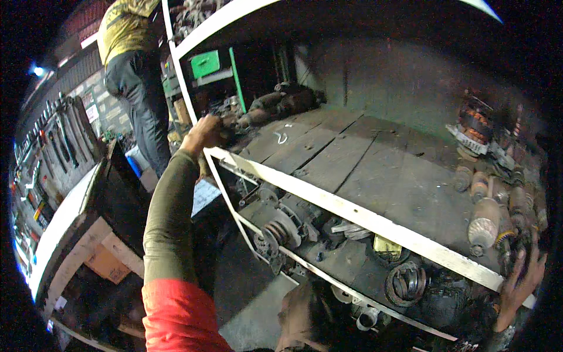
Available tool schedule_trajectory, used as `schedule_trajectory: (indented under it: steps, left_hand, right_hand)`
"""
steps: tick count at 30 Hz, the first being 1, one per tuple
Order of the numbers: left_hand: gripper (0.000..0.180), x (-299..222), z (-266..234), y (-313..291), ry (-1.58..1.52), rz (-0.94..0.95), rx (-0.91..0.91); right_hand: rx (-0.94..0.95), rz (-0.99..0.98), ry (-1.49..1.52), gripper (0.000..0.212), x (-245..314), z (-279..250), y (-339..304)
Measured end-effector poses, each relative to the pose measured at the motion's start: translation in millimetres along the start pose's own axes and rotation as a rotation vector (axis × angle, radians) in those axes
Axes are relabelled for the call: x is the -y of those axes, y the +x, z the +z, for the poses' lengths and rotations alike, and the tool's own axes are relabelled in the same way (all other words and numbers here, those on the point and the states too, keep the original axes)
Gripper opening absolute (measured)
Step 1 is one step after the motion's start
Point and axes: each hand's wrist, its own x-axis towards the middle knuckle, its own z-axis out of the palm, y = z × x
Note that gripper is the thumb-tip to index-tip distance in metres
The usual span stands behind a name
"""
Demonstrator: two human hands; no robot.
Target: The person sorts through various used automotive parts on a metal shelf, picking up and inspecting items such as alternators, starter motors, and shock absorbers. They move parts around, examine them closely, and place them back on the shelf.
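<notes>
The grey plank shelf (399,176), edged along the front by a white-painted metal rail (352,210), carried machine parts at both ends. The slim white upright post (185,88) stood at its left. Dark, grimy cylindrical parts (281,104) lay at the far left. The left hand (200,135) was beside the post, near those parts; its fingers were partly obscured, so its grip could not be determined. The right hand (524,276) was spread wide, near the pale, ribbed cylindrical part (485,220) at the right end.
</notes>
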Motion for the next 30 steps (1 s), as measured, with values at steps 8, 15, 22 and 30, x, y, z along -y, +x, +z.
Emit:
schedule_trajectory:
  steps: [8,15,22,30]
  left_hand:
    - [0.034,-72.0,-74.7,-29.4,0.430,0.073,-0.173]
    - [0.037,-256.4,-98.4,-52.4,-0.871,0.033,0.067]
    - [0.057,-443.5,-57.9,-60.1,-0.817,0.398,0.382]
    - [0.078,-429.8,-31.9,-52.4,-0.768,0.483,0.260]
  right_hand:
    - [-0.145,-0.010,0.123,0.038,44.3,-26.5,36.8]
    - [-0.156,0.113,0.175,0.033,64.0,-43.3,43.9]
    - [-0.208,0.120,0.258,0.030,63.8,-44.5,46.1]
    - [-0.139,0.067,0.110,0.036,36.6,-26.3,34.2]
